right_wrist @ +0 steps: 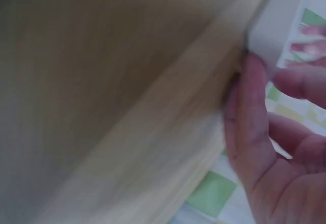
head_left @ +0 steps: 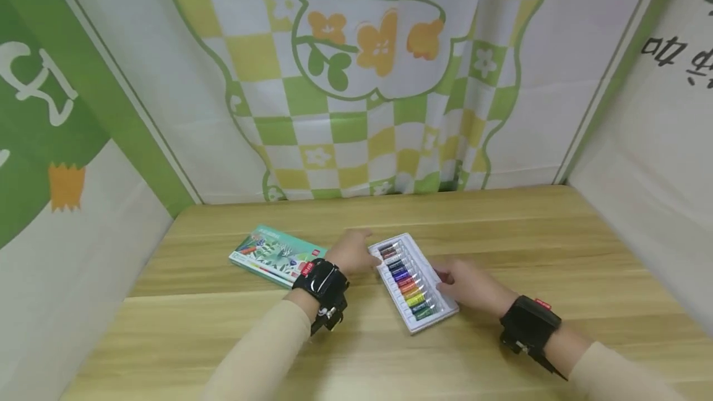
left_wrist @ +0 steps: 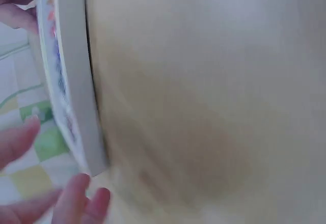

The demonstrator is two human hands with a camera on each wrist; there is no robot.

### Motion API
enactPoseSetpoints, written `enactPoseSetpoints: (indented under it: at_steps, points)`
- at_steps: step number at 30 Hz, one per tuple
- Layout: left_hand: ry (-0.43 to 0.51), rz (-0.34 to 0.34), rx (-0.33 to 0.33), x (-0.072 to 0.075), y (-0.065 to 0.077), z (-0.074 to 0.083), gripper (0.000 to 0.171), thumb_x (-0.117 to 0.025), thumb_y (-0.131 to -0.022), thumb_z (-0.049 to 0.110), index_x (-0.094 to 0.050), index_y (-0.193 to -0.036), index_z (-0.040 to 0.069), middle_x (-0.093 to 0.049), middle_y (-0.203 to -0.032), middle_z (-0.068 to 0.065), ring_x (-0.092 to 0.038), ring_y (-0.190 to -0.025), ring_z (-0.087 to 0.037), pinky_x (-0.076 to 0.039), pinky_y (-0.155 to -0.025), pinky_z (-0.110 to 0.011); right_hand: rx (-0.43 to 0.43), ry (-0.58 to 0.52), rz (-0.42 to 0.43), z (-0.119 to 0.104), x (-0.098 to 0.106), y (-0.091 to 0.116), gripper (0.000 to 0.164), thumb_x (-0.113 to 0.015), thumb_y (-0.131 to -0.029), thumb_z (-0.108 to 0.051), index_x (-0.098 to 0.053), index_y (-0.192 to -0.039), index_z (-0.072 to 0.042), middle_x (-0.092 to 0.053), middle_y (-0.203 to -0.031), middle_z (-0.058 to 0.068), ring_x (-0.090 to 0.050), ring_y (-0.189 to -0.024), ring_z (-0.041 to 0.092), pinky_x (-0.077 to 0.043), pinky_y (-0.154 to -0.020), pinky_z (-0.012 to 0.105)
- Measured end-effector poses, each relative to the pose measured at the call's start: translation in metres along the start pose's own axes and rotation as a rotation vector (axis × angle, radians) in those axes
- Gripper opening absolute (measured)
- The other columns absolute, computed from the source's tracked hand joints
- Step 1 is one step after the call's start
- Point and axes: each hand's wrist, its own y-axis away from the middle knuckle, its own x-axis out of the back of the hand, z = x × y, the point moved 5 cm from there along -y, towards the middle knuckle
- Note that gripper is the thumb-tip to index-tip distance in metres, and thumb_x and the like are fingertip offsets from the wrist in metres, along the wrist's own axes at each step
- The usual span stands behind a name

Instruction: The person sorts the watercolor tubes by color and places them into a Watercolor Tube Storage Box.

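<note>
A shallow white tray (head_left: 437, 319) holds a row of small paint tubes (head_left: 408, 283) in many colours, brown and black through red and yellow to green. My right hand (head_left: 473, 286) pinches the tray's right long side; in the right wrist view its fingers (right_wrist: 247, 112) reach under the white edge (right_wrist: 277, 23), thumb above. My left hand (head_left: 352, 252) hovers by the tray's far left corner. In the left wrist view, its fingers (left_wrist: 71, 198) are spread near the tray's end (left_wrist: 94, 152); whether they touch it I cannot tell.
A flat teal box (head_left: 278, 252) printed with leaves and flowers lies left of the tray, partly covered by the left wrist. Both rest on a wooden table (head_left: 529, 234). A checked, patterned curtain (head_left: 345, 135) hangs behind the table, with printed fabric walls on both sides.
</note>
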Motion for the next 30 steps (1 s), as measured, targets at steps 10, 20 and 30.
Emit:
enactPoseSetpoints:
  at_steps: [10, 20, 30]
  points:
    - [0.142, -0.071, 0.183, -0.022, 0.006, 0.0, 0.038, -0.077, -0.084, 0.004, -0.068, -0.119, -0.003, -0.07, -0.098, -0.014, -0.058, -0.073, -0.021, -0.051, -0.066, -0.032, -0.136, -0.247, -0.053, -0.003, -0.013, -0.004, 0.05, -0.066, -0.09, 0.003, -0.054, -0.137, 0.016, -0.064, -0.096, 0.011, -0.063, -0.074, 0.017, -0.058, -0.063, 0.033]
    - [0.185, 0.071, 0.297, -0.027, -0.01, 0.007, 0.029, -0.062, -0.081, -0.016, -0.065, -0.11, -0.013, -0.062, -0.088, -0.016, -0.058, -0.066, -0.025, -0.044, -0.046, -0.025, -0.151, -0.124, -0.025, -0.006, -0.003, -0.027, 0.059, -0.071, -0.087, 0.003, -0.05, -0.14, 0.017, -0.067, -0.112, 0.022, -0.063, -0.081, 0.02, -0.056, -0.072, 0.032]
    - [0.351, 0.014, 0.241, -0.032, -0.007, 0.003, 0.042, -0.065, -0.078, -0.018, -0.06, -0.12, -0.015, -0.065, -0.092, -0.018, -0.057, -0.066, -0.022, -0.046, -0.049, -0.024, -0.152, -0.18, -0.006, -0.002, -0.004, -0.022, 0.062, -0.071, -0.085, 0.004, -0.047, -0.141, 0.018, -0.065, -0.12, 0.029, -0.065, -0.077, 0.019, -0.058, -0.066, 0.032]
